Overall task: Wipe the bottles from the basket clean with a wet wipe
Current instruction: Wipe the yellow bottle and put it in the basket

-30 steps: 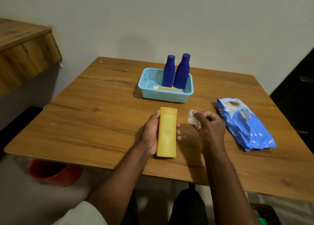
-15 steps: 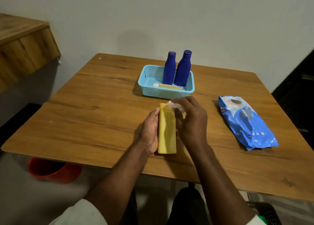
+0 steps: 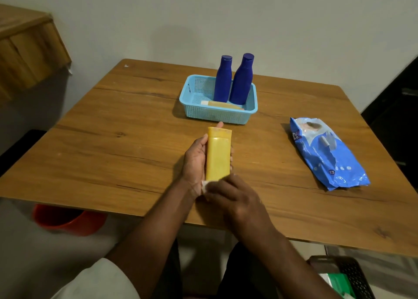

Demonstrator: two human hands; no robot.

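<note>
The right hand [image 3: 235, 197] hides most of the wipe [image 3: 205, 185] and the yellow bottle's [image 3: 219, 155] near end.

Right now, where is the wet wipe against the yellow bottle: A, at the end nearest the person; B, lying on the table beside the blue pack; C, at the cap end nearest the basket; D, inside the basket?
A: the right hand presses the wet wipe at the near end of the yellow bottle, which the left hand holds.
</note>
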